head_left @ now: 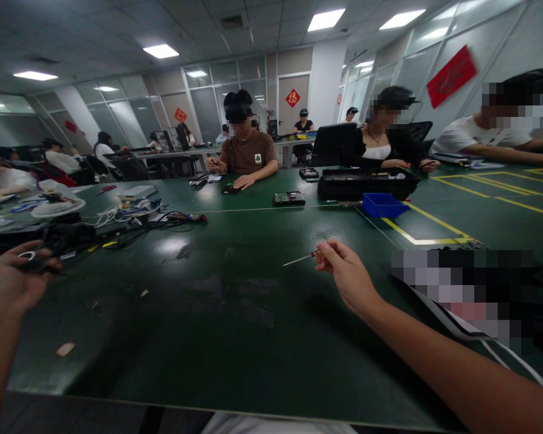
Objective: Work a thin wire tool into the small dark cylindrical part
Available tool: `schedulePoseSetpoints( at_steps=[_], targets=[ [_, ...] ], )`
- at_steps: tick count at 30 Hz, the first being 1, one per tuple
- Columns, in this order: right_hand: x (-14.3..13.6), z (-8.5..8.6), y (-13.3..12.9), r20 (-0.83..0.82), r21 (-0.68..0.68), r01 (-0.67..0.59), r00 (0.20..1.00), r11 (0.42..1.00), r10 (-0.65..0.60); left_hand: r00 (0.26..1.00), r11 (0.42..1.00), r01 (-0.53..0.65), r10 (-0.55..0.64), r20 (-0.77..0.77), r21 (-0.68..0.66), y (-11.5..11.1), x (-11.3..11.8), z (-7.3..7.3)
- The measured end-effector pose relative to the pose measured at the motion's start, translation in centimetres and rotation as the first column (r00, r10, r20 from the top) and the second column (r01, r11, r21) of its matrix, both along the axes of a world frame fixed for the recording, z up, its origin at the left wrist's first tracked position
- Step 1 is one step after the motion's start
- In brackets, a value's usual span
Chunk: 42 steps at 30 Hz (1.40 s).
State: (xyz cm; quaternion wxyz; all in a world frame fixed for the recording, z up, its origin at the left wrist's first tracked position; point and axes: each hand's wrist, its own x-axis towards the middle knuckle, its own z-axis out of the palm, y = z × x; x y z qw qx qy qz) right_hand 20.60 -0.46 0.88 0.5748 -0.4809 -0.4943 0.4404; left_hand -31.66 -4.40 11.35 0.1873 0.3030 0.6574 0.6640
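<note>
My right hand [339,265] is closed around a small screwdriver [297,260], held above the green table. Its thin metal shaft points left, and a bit of reddish handle shows between the fingers. At the left edge my left hand [13,280] has its fingers curled round a dark object [35,260] with a pale ring on it. That object's kind is unclear against the black things behind it. Nearest to this hand is a heap of black cables and gear [72,234].
Across the green table [185,355] lie an opened hard drive [289,198], a black tray [366,184] and a blue bin [384,205]. Yellow tape [438,241] marks the right side, near a blurred-out flat device [452,313]. A person [248,150] works opposite; several others sit around.
</note>
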Motion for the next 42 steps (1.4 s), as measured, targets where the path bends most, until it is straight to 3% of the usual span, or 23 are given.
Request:
schedulePoseSetpoints(
  at_steps=[3,7,14,19,25,27,31,34,38,42],
  targets=[
    [0.0,0.0,0.0,-0.015,0.003,-0.014,1.000,1.000,0.014,0.972,0.972,0.223,-0.228,0.065,0.073,2.1,2.8,-0.7],
    [0.0,0.1,-0.1,-0.048,0.006,-0.054,0.997,0.999,0.054,0.904,0.923,0.375,-0.384,0.187,0.084,4.4,10.0,-1.4],
    [0.1,0.4,-0.4,0.115,0.030,-0.143,0.984,0.989,0.138,0.674,0.709,0.705,-0.676,0.297,0.013,6.7,22.9,-4.7],
    [0.1,0.6,-0.6,0.158,0.062,-0.145,0.978,0.987,0.134,0.557,0.571,0.820,-0.782,0.281,-0.036,6.5,28.7,-6.2],
    [0.0,0.8,-0.9,0.181,0.070,-0.125,0.977,0.990,0.110,0.534,0.527,0.845,-0.834,0.139,-0.086,6.3,31.3,-8.3],
    [0.0,0.8,-0.9,0.208,0.059,-0.120,0.972,0.991,0.105,0.533,0.525,0.841,-0.846,0.032,-0.133,6.4,31.3,-9.0],
    [0.0,0.8,-1.1,0.218,0.057,-0.113,0.971,0.992,0.099,0.449,0.489,0.826,-0.871,-0.199,-0.280,6.5,30.5,-10.4],
    [-0.1,1.0,-1.2,0.157,0.092,-0.104,0.984,0.990,0.089,0.397,0.510,0.781,-0.851,-0.345,-0.360,6.4,29.9,-11.2],
    [-0.2,1.2,-1.2,0.050,0.115,-0.065,0.997,0.991,0.059,0.332,0.505,0.771,-0.839,-0.431,-0.388,6.1,29.8,-11.5],
    [-0.4,1.2,-1.1,0.054,0.106,-0.032,0.998,0.994,0.026,0.261,0.458,0.809,-0.841,-0.474,-0.367,5.8,30.1,-11.4]
  ],
)
